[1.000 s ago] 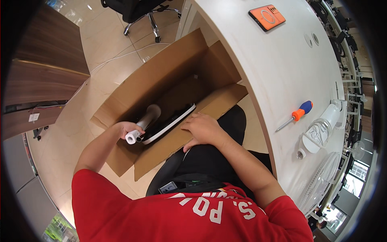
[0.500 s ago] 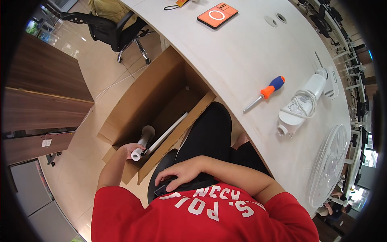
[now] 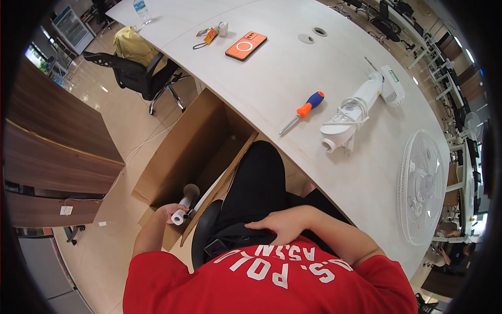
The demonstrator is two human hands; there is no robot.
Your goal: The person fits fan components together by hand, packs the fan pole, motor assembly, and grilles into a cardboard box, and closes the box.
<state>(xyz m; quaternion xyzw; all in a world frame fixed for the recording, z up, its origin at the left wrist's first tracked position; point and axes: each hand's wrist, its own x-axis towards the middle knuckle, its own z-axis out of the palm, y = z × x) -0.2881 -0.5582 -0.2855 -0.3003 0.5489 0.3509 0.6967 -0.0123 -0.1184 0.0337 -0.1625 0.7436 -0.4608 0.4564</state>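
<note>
My left hand (image 3: 170,212) is closed around a white tube (image 3: 179,216) with a hollow near end and a wide round piece at its far end. It holds the tube over the near end of a deep cardboard box (image 3: 175,152). Beside the tube, along the box's right wall, lies a long white strip (image 3: 209,191), partly hidden. My right hand (image 3: 286,224) rests at my lap near the hem of my red shirt, fingers stretched to the left. Nothing shows in it. A small black object (image 3: 214,247) lies by my waist.
On the white desk (image 3: 209,73) lie an orange phone (image 3: 246,46), a screwdriver (image 3: 303,112), a white fan body (image 3: 345,123) with its cord wrapped round it, and a clear fan grille (image 3: 422,188). A black chair (image 3: 138,76) stands beyond the box.
My right hand has moved to the right across my lap. My left hand keeps hold of the white tube. The whole view has shifted, showing more of the desk's far end.
</note>
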